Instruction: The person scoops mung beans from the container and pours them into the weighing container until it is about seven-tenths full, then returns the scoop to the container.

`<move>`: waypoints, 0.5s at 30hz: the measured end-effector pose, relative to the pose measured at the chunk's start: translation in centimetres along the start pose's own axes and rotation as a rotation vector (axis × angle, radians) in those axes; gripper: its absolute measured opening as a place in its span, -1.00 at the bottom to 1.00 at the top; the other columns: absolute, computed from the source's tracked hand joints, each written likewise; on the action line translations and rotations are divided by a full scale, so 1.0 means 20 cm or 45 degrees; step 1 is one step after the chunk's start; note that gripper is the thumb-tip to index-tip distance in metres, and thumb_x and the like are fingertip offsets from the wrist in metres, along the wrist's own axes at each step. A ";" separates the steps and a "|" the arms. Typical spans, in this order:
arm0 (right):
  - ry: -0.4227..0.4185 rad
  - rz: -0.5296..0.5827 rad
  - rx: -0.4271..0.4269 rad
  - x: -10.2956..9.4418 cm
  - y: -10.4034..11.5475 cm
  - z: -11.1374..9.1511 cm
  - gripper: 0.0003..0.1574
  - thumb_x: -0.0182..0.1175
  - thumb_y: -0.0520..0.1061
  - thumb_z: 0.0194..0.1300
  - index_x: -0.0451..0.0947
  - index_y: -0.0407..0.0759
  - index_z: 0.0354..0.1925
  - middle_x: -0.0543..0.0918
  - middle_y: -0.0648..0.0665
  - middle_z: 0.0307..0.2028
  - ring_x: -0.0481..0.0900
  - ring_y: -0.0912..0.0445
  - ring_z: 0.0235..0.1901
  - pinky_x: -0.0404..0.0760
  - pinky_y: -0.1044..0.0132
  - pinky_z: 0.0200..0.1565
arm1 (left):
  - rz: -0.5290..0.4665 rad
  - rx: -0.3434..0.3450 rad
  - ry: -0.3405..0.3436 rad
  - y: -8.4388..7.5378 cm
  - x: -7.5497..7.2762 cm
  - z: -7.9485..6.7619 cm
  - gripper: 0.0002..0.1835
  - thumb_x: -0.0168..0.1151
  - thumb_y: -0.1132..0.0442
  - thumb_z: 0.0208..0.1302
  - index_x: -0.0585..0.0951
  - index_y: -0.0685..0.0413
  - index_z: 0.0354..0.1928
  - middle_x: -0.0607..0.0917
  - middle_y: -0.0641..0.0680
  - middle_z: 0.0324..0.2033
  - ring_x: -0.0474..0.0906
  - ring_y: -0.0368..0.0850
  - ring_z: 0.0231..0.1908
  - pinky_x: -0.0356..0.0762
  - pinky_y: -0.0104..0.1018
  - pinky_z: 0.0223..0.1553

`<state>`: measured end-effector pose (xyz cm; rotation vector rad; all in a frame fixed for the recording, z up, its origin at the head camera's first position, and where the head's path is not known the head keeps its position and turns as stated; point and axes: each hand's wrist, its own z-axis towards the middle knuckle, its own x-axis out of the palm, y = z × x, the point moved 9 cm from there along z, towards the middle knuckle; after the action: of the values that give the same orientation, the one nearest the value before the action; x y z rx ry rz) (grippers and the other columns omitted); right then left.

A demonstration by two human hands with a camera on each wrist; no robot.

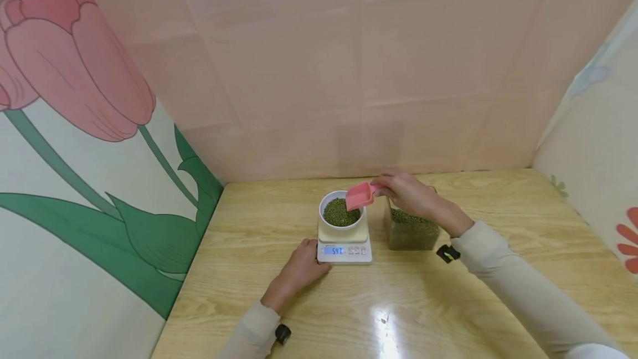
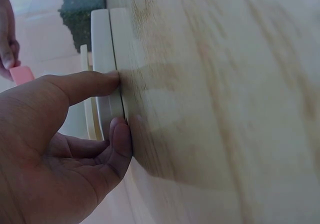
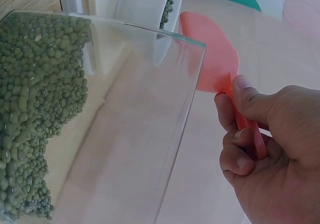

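Observation:
A white bowl point(image 1: 340, 224) of green mung beans stands on a white kitchen scale point(image 1: 344, 252) with a lit blue display. Over the bowl's right rim, my right hand point(image 1: 406, 193) holds a pink scoop point(image 1: 360, 196) by its handle, thumb and fingers wrapped round it in the right wrist view. The scoop tips toward the bowl, and no beans show in it. My left hand point(image 1: 304, 265) grips the scale's front left corner. In the left wrist view, its thumb lies along one edge and the other fingers point(image 2: 120, 139) curl against the side.
Right of the scale sits a clear square container point(image 1: 412, 237), partly filled with mung beans; its glass wall point(image 3: 140, 109) rises near my right hand. A pink wall covering point(image 1: 359, 98) bounds the back of the wooden table point(image 1: 264, 209).

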<state>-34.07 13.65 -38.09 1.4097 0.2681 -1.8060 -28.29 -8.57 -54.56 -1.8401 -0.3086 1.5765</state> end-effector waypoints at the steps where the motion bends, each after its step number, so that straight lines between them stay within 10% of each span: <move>1: -0.003 -0.002 -0.004 0.00 0.00 0.00 -0.78 0.34 -0.32 0.43 0.74 -0.40 0.00 0.77 -0.26 -0.12 0.76 -0.12 -0.10 0.78 0.03 -0.04 | -0.001 -0.002 0.000 0.00 0.00 0.00 -0.51 0.51 0.17 0.26 0.67 0.17 0.19 0.70 0.14 -0.04 0.59 -0.02 -0.03 0.69 0.01 0.09; 15: 0.002 -0.005 0.012 -0.01 0.01 -0.01 -0.76 0.35 -0.31 0.42 0.73 -0.41 0.02 0.78 -0.30 -0.09 0.77 -0.15 -0.08 0.79 0.02 -0.01 | -0.023 -0.014 0.011 0.00 0.00 0.00 -0.48 0.52 0.18 0.26 0.65 0.20 0.22 0.69 0.16 -0.01 0.59 -0.01 -0.03 0.68 0.02 0.10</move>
<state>-33.88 13.71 -37.92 1.4183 0.2632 -1.8116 -28.24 -8.62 -54.66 -1.8472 -0.3297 1.5575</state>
